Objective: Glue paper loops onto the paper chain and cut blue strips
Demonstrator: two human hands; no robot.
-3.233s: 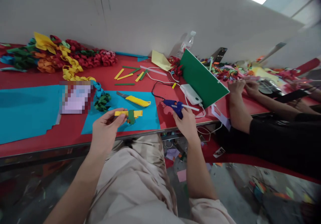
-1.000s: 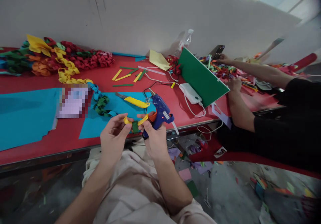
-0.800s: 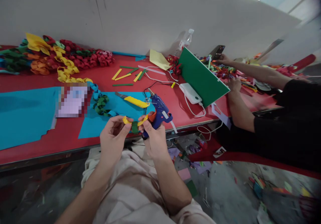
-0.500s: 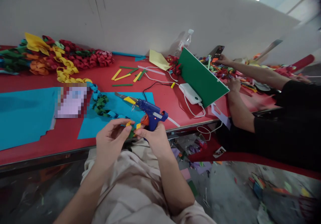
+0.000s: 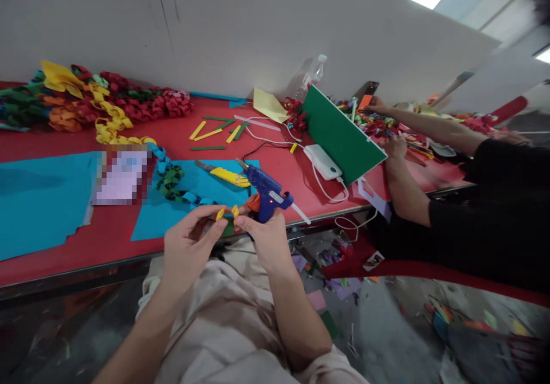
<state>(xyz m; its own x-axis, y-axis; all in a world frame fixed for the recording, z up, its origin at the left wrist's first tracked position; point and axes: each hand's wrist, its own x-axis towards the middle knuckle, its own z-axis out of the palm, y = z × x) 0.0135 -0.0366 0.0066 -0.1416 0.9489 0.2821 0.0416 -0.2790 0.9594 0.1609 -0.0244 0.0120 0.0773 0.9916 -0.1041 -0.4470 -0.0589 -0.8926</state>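
Note:
My left hand [image 5: 189, 241] pinches one end of a small yellow paper strip [image 5: 220, 215] between thumb and fingertips. Opposite it, my right hand [image 5: 268, 238] grips a blue hot glue gun [image 5: 268, 195] with an orange trigger, its nozzle tilted up and left and a small red light lit. The thumb of that same hand pinches the strip's other curled end. Green paper shows just below the fingertips. A paper chain [image 5: 172, 180] of blue and green links runs toward my hands. On the blue sheet [image 5: 150, 223] lies a yellow utility knife [image 5: 230, 176], behind the gun's nozzle.
Loose green and yellow strips [image 5: 215, 130] lie on the red table [image 5: 163, 109]. Heaped paper chains [image 5: 124, 97] fill the back left. A green board [image 5: 339, 134] leans beside a white power bank [image 5: 322, 161] with cables. On the right, a co-worker's arm [image 5: 406, 189] rests; paper scraps litter the floor.
The glue gun's nozzle has swung up and right, away from the knife, uncovering its yellow handle. The strip's two ends now curl upright between my fingertips. The co-worker's raised phone has shifted slightly.

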